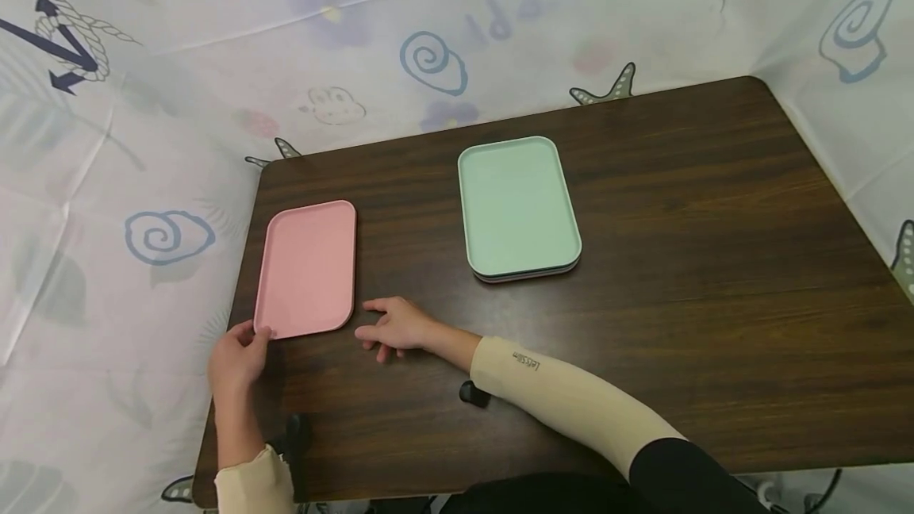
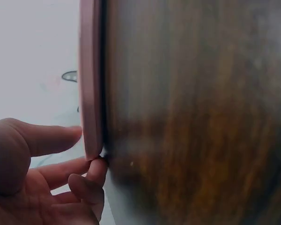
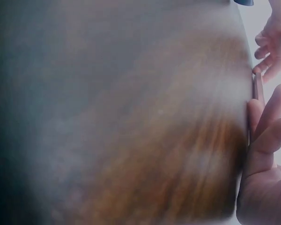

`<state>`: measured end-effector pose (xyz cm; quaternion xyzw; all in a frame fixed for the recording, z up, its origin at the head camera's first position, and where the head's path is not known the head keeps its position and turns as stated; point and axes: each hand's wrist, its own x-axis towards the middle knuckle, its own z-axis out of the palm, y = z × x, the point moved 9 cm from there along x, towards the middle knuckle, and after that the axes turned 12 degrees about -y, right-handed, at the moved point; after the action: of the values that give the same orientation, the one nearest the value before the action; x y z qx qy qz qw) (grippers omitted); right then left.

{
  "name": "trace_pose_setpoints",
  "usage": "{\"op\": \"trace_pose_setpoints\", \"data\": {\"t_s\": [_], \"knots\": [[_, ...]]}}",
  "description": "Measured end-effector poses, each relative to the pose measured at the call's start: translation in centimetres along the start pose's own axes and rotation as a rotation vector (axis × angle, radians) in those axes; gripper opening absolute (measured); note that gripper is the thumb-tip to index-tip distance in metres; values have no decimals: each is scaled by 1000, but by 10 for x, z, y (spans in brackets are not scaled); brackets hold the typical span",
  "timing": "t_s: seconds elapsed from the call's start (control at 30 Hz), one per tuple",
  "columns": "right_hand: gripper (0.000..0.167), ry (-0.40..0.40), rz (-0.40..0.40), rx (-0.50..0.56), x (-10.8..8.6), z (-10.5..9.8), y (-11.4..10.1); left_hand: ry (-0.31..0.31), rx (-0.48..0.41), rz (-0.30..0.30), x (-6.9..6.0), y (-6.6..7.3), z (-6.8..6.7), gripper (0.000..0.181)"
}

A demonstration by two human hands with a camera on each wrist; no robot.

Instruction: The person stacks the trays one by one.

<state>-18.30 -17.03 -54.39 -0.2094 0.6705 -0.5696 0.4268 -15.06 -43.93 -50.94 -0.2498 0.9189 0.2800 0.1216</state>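
A pink rectangular tray (image 1: 307, 270) with rounded corners lies at the left of the dark wooden table. My left hand (image 1: 237, 359) pinches its near left corner. In the left wrist view the thumb (image 2: 56, 139) of that hand touches the face of the tray (image 2: 90, 84), while its fingers are at the corner's edge. Off the tray's near right corner, my right hand (image 1: 396, 327) hovers low with fingers spread and nothing held. The right wrist view has the right hand (image 3: 267, 154) at its right edge, the left hand (image 3: 276, 44) beyond it.
A stack of trays (image 1: 520, 209), pale green on top with darker edges below, stands at the table's middle back. Beneath my right forearm is a small black object (image 1: 474, 394). Patterned white cloth (image 1: 371, 46) hangs behind and beside the table (image 1: 685, 284).
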Motion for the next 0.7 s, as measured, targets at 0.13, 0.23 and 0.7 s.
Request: {"op": "trace_pose_setpoints", "data": {"t_s": [0.13, 0.23, 0.7], "knots": [[61, -8, -4, 57, 1, 1, 3, 26, -5, 25, 3, 1, -1, 46], [62, -12, -3, 77, 2, 2, 3, 27, -14, 31, 1, 1, 1, 43], [54, 90, -21, 149, 2, -4, 2, -38, -85, 5, -13, 0, 17, 46]]}}
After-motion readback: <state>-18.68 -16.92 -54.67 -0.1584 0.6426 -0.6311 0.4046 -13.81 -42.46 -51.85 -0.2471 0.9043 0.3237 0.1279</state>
